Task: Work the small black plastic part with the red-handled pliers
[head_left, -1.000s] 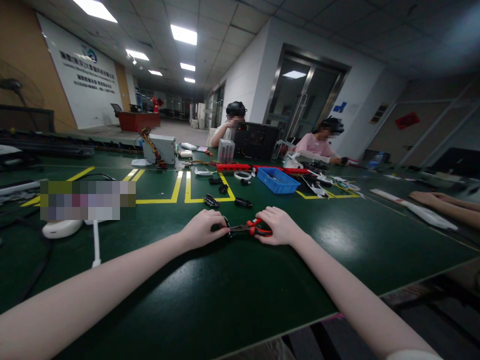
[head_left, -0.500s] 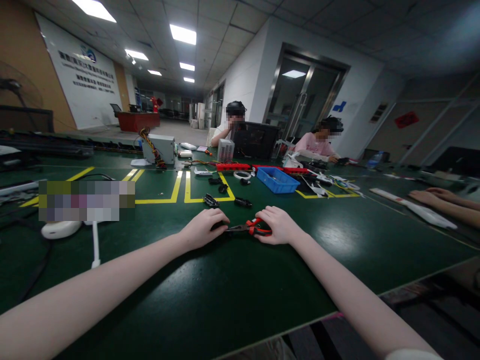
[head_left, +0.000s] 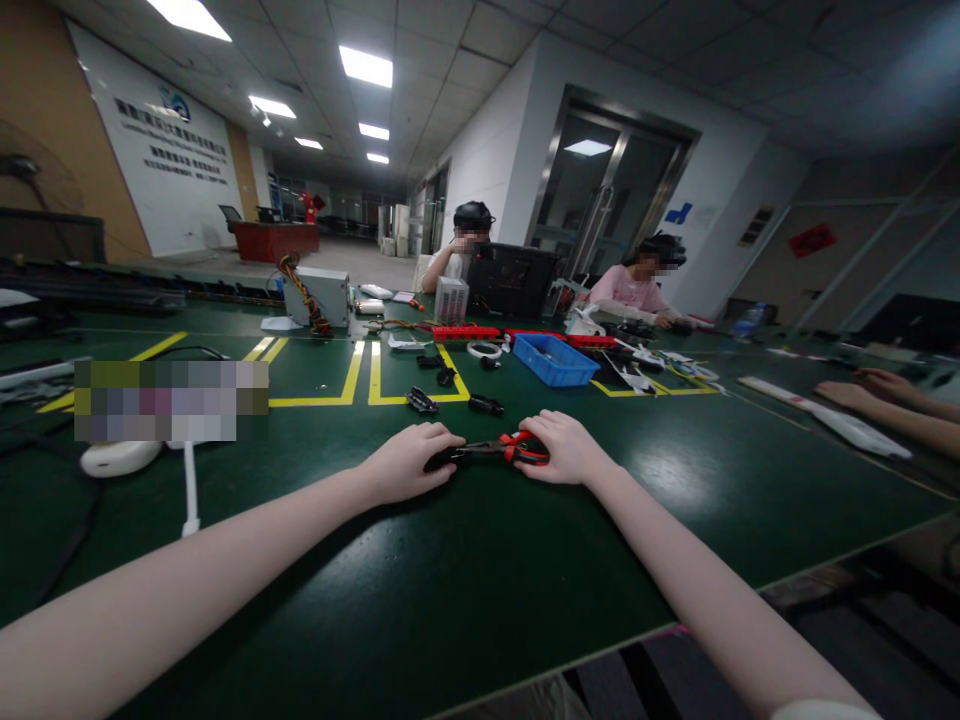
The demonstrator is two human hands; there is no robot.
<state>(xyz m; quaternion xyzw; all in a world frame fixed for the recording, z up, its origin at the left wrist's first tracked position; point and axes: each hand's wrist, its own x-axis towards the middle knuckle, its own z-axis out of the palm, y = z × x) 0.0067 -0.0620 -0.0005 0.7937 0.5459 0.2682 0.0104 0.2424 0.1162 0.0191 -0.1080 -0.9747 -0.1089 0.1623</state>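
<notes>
My right hand (head_left: 564, 447) is closed round the red and black handles of a pair of needle-nose pliers (head_left: 517, 449). The pliers' jaws point left and reach a small dark piece (head_left: 442, 457) in my left hand (head_left: 412, 463). Fingers and thumb of that hand pinch the piece, which is mostly hidden, so its kind does not show. Whether the jaws grip it is too small to tell. Just beyond my hands, black plastic parts (head_left: 487, 404) lie on the green table (head_left: 525, 580), with another black part (head_left: 421, 401) to their left.
A blue tray (head_left: 556, 362) stands behind my right hand, in front of a red power strip (head_left: 469, 333). A metal power supply box (head_left: 321, 297) is at the back left. White cable (head_left: 191, 490) lies left. Another person's hands (head_left: 851, 392) rest at the right; two people sit across.
The pliers have turned a little and shifted slightly right and up with my right hand. My left hand has rolled, and the dark piece between its fingers now shows more.
</notes>
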